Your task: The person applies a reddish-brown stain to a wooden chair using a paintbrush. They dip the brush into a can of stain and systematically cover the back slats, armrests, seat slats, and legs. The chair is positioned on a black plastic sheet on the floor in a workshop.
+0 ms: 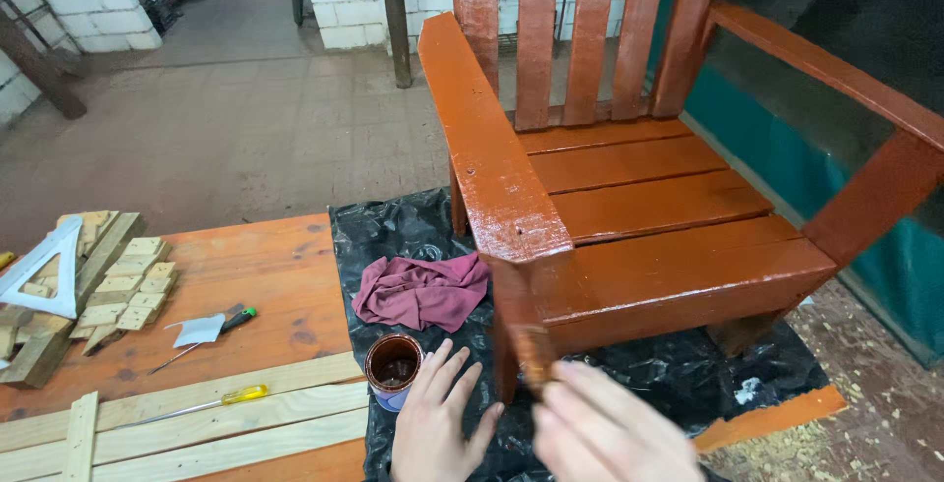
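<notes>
A large wooden chair [649,207], coated in glossy red-brown paint, is seen standing on a black plastic sheet [413,226] that is spread over an orange wooden table [265,275]. The chair's seat front is turned toward the viewer and slightly to the right, with its slatted back rising at the top of the frame. Its near armrest runs as a long plank from the back down toward the lower middle of the view.

On the sheet, just left of the chair's front leg, a crumpled maroon rag [421,290] is laid. Pale wooden slats [197,413] lie along the table's near edge, their long axes running left to right.

A small open paint can [393,369], dark brown inside, stands upright on the sheet below the rag. The left hand [442,423] is rested beside it with fingers spread and relaxed, gripping nothing, its index finger just beside the can's rim.

The right hand [600,433] is blurred; it is closed around a paintbrush [533,354]. The brush is held against the front leg of the chair, its long axis near upright and tilted a little, with the bristle end pointing up and slightly left toward the armrest's front corner.

A yellow-handled screwdriver [211,401] lies on the slats, its handle pointing right.
</notes>
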